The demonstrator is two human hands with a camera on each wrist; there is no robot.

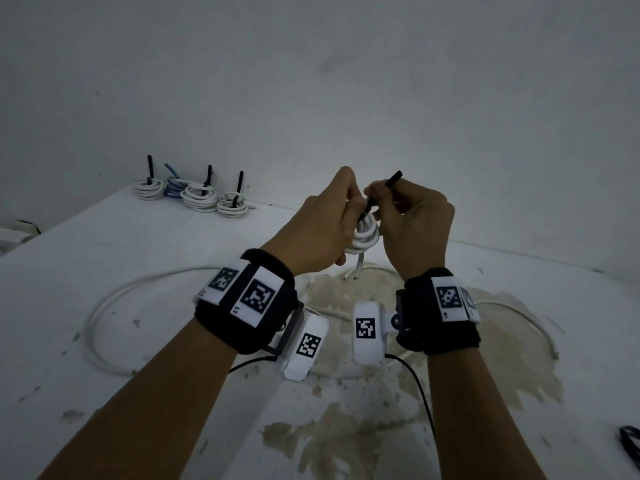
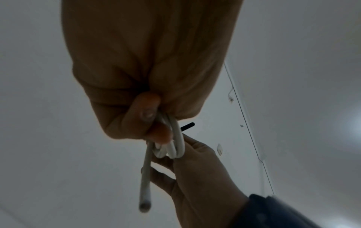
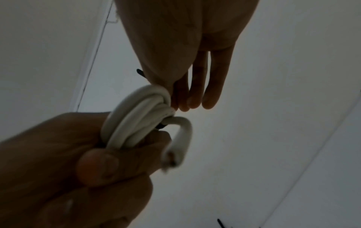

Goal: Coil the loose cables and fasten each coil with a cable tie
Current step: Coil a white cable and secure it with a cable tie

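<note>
I hold a small white cable coil [image 1: 365, 235] up above the table between both hands. My left hand [image 1: 323, 223] grips the coil [image 2: 171, 146] with its fingers curled round the loops, and one cut cable end [image 2: 145, 205] hangs down. My right hand [image 1: 408, 216] pinches a black cable tie [image 1: 382, 194] at the top of the coil [image 3: 136, 117], its free end sticking up to the right. The other right fingers [image 3: 210, 86] are stretched out. The tie's end [image 3: 139, 72] shows behind the right hand.
Several tied coils [image 1: 199, 197], white and one blue, stand at the table's far left by the wall. Loose white cables [image 1: 100, 317] curve over the stained white table [image 1: 173, 403] on the left and right [image 1: 530, 313]. A dark object [image 1: 630, 441] lies at the right edge.
</note>
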